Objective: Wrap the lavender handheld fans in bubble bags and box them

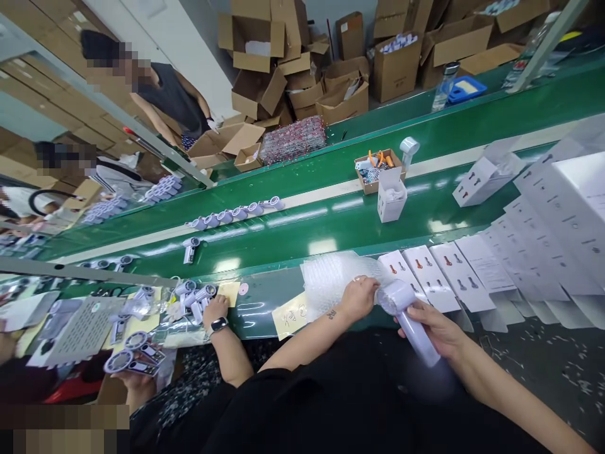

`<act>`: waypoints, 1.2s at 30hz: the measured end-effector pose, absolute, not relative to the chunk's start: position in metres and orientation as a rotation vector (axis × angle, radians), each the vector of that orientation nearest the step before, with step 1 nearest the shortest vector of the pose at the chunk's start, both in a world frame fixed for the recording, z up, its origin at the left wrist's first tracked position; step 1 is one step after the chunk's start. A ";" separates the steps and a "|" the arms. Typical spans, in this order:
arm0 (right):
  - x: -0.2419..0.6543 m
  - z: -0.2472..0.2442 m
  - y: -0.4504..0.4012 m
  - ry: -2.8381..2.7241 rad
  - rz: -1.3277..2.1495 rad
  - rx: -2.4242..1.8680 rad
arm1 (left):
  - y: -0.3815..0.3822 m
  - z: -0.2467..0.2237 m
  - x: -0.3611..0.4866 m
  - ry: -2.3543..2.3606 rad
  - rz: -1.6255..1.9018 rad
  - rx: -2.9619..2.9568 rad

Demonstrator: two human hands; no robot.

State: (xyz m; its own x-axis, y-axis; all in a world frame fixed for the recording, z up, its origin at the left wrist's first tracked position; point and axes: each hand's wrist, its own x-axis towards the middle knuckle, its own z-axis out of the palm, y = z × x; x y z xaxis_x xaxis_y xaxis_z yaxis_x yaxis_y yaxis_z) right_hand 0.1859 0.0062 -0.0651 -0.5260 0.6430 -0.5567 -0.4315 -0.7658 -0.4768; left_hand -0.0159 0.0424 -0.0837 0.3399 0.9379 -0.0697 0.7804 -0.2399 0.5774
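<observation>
A pale lilac handheld fan (pixel 418 334) is tilted in front of my body, its round head toward the bench. My right hand (pixel 435 323) is closed around its handle, just below the head. My left hand (pixel 360 297) is at the fan head's left rim, fingers curled in a pinch; what they grip, if anything, is hidden. Beneath and behind my left hand lies a stack of clear bubble-wrap bags (pixel 326 284). A yellow paper (pixel 289 315) with handwriting sits left of the bags.
White printed boxes (pixel 456 268) stand in rows at right. Across the green conveyor (pixel 302 230) are an open white box (pixel 392 200), a carton of parts (pixel 371 173) and a line of fans (pixel 241 212). A co-worker's hand (pixel 216 310) touches fans at left.
</observation>
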 end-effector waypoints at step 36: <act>0.149 -0.050 -0.015 -0.496 1.751 -1.292 | 0.011 -0.086 -0.025 1.740 0.801 2.296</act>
